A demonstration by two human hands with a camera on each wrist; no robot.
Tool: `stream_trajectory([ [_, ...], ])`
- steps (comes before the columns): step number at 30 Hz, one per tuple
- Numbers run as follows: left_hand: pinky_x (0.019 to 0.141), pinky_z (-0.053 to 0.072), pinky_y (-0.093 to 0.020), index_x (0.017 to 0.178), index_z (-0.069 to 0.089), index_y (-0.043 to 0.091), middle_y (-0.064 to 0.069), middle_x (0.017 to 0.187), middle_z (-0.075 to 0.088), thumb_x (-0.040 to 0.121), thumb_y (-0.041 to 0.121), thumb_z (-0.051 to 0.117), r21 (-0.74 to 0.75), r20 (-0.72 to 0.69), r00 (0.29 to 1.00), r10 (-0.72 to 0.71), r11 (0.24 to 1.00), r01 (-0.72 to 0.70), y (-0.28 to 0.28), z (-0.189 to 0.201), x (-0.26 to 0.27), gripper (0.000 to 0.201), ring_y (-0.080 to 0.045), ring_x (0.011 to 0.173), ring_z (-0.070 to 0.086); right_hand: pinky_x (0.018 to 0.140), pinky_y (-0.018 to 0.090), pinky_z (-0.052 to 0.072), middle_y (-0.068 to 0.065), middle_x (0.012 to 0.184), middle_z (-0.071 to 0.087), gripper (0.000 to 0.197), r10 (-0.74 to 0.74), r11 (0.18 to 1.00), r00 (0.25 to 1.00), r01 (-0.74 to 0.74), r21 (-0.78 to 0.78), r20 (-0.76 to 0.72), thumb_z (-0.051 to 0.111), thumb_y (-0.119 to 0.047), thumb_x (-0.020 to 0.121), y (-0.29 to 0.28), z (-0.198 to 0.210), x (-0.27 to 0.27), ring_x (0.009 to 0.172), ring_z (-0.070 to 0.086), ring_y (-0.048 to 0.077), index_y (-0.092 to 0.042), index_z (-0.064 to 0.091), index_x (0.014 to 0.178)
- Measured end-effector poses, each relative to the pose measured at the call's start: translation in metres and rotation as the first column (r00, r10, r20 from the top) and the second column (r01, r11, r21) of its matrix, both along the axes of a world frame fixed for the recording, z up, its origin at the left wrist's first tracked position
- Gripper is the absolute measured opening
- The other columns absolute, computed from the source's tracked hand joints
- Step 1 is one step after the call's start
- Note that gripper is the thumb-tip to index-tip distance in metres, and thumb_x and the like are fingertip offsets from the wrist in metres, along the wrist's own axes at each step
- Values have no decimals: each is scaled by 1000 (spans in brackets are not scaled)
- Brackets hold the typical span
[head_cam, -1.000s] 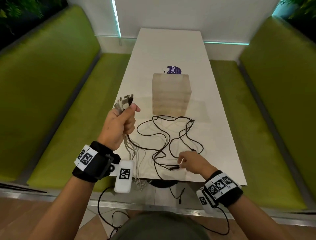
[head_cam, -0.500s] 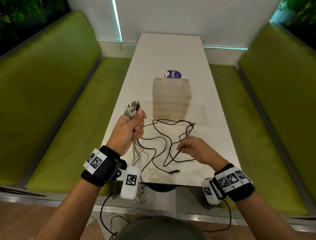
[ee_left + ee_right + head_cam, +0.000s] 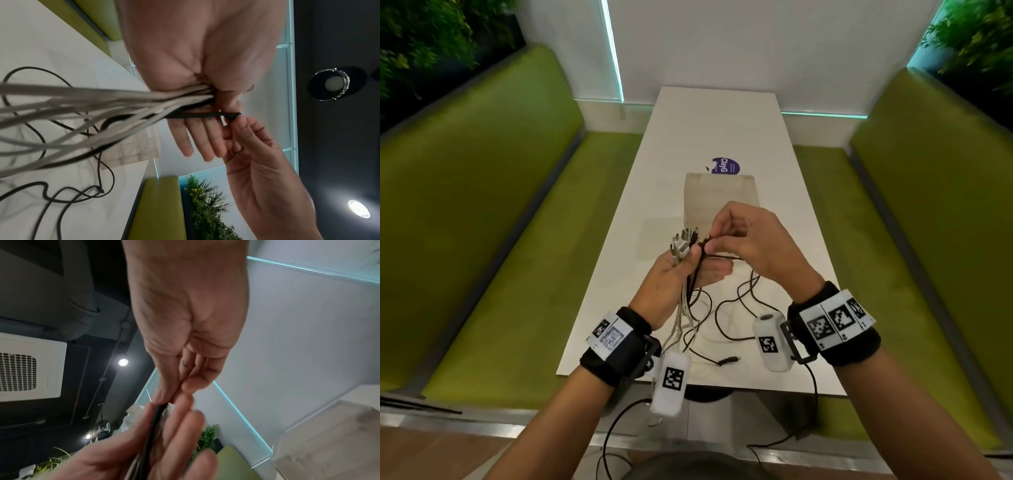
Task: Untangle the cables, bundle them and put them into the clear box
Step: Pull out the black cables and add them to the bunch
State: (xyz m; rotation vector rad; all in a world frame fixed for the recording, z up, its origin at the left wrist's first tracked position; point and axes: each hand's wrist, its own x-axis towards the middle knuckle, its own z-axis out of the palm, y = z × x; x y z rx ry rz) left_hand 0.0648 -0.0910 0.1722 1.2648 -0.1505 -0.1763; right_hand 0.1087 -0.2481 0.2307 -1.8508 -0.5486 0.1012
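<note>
My left hand [image 3: 688, 270] is raised over the white table [image 3: 619, 291] and pinches a bundle of white cables [image 3: 102, 100] with the thumb, its other fingers straight. The plug ends [image 3: 683, 245] fan out above it. My right hand [image 3: 743, 240] pinches the end of a black cable [image 3: 201, 115] between thumb and forefinger and lays it across the left palm. Elsewhere the black cable [image 3: 736, 308] lies in loose loops on the table, its other plug [image 3: 729, 359] near the front edge. The clear box [image 3: 722, 195] stands just behind both hands.
Green benches [image 3: 500, 240] run along both sides of the narrow table. A purple sticker [image 3: 726, 166] lies beyond the box. The white cables hang down past the table's front edge. Cords from the wrist cameras dangle below it.
My right hand lifted the black cable's end off the table and brought it up to my left hand. The left hand rose towards the box and its fingers straightened.
</note>
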Motion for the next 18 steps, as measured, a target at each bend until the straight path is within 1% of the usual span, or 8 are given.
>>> stream_trajectory([
  [3, 74, 54, -34, 92, 63, 4, -5, 71, 71, 98, 28, 43, 95, 38, 999, -9, 996, 6, 7, 1, -2, 31, -21, 70, 69, 65, 26, 52, 6, 71, 65, 19, -51, 996, 999, 52, 68, -16, 76, 2, 72, 7, -3, 0, 65, 62, 11, 0, 60, 82],
  [5, 63, 49, -30, 83, 57, 5, 2, 54, 59, 96, 26, 45, 118, 83, 996, 37, 992, -47, 11, 3, 0, 28, -15, 54, 57, 62, 21, 49, 2, 83, 65, 18, -70, 992, 996, 75, 101, -54, 71, 1, 78, 6, -10, 2, 65, 60, 8, -1, 60, 93],
  [7, 55, 45, -27, 83, 52, 5, 5, 49, 49, 93, 25, 45, 8, 62, 994, 93, 996, -94, 15, 8, 2, 23, -13, 47, 47, 62, 21, 46, -4, 106, 64, 28, 10, 1000, 991, -14, -26, -134, 65, -1, 84, 2, -24, 4, 67, 60, 5, -12, 59, 109],
  [9, 50, 42, -24, 84, 50, 6, 5, 49, 45, 91, 24, 45, -127, 26, 993, 112, 986, -108, 19, 14, 4, 20, -12, 45, 45, 65, 19, 47, -13, 118, 59, 38, 160, 946, 965, -211, -248, -210, 67, -4, 83, 4, -45, 3, 70, 60, 3, -26, 57, 114],
  [11, 48, 42, -24, 85, 50, 6, 5, 50, 45, 93, 25, 45, -205, 12, 994, 104, 974, -100, 21, 17, 6, 21, -12, 44, 45, 70, 17, 48, -16, 110, 58, 37, 257, 881, 934, -332, -337, -249, 72, -9, 81, 16, -67, -3, 76, 60, 3, -29, 59, 109],
  [14, 43, 38, -19, 85, 49, 7, 6, 50, 43, 89, 30, 52, -249, 33, 994, 99, 965, -88, 26, 23, 6, 24, -7, 40, 39, 68, 21, 46, -9, 95, 60, 13, 282, 799, 931, -362, -480, -232, 67, -14, 86, 32, -93, -3, 75, 55, 7, -12, 63, 99],
  [16, 40, 31, -15, 83, 50, 9, 8, 50, 42, 89, 30, 51, -272, 52, 993, 105, 958, -87, 35, 30, 3, 22, -2, 38, 33, 65, 20, 49, -4, 92, 62, 7, 263, 788, 918, -381, -484, -295, 63, -15, 88, 28, -105, 8, 76, 55, 10, -9, 61, 91],
  [18, 38, 26, -14, 80, 54, 12, 9, 50, 41, 91, 26, 44, -304, 74, 986, 146, 946, -118, 48, 38, -1, 21, 0, 37, 29, 58, 12, 46, 0, 90, 63, 3, 183, 807, 927, -333, -488, -328, 61, -12, 88, 14, -113, 23, 75, 57, 11, -10, 60, 86],
])
